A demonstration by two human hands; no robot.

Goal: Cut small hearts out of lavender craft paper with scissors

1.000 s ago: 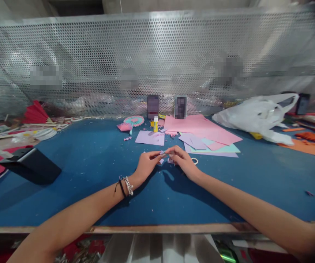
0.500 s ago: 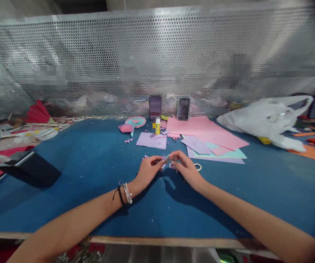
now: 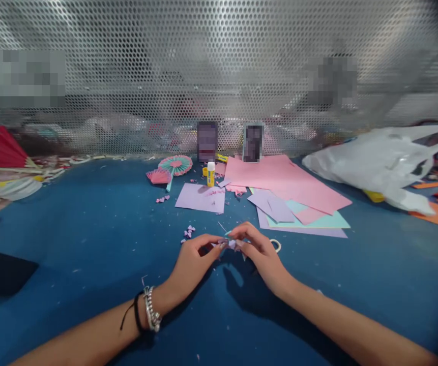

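Observation:
My left hand (image 3: 192,262) and my right hand (image 3: 259,251) meet over the blue table (image 3: 89,229), fingertips pinched together on a small lilac paper piece (image 3: 231,244). The left wrist wears a black cord and a bead bracelet. A few tiny lilac paper bits (image 3: 188,232) lie just left of the hands. A small white ring (image 3: 275,245) rests beside my right hand.
Behind the hands lie a lilac sheet (image 3: 201,198), a yellow glue stick (image 3: 211,174), pink paper (image 3: 287,180) over mint and lilac sheets, and a round paper fan (image 3: 175,165). A white plastic bag (image 3: 382,160) sits at right, a red fan (image 3: 1,147) at left, a perforated metal screen (image 3: 219,71) behind.
The view has dropped and moved closer to the table. My hands stay pinched together on the small paper piece, now lower in view and nearer the white ring.

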